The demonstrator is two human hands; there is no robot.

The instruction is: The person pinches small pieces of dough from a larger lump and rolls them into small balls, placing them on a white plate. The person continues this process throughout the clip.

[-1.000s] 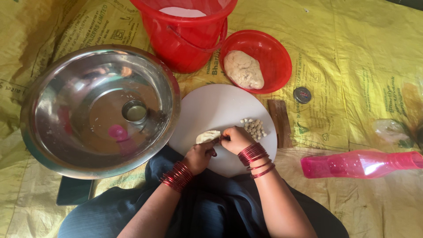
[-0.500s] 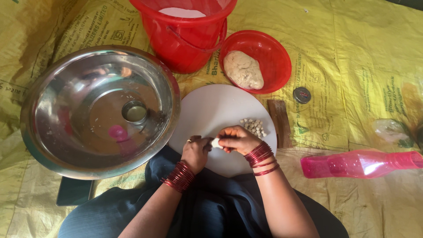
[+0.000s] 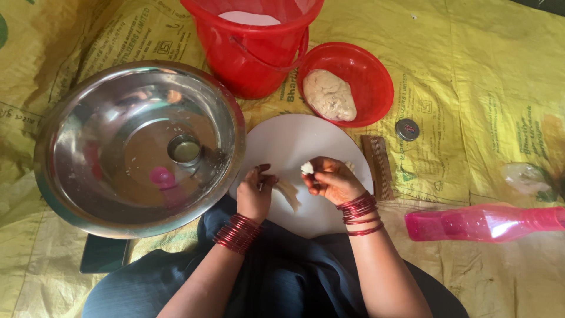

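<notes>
A yellow woven sheet (image 3: 482,94) covers the floor across the whole frame. A large steel bowl (image 3: 88,194) occupies the left, with a small steel cup (image 3: 185,149) inside it. A red bucket (image 3: 253,53) stands at top centre; just right of it, a red plastic bowl (image 3: 376,76) holds a lump of dough (image 3: 329,94). A round white board (image 3: 294,141) lies at centre. A pink bottle (image 3: 488,222) lies at the right. Over the board, the right hand (image 3: 332,179) pinches a small dough piece (image 3: 306,168) in its fingertips. The left hand (image 3: 256,191) is curled, fingertips on a flattened dough strip (image 3: 288,193).
</notes>
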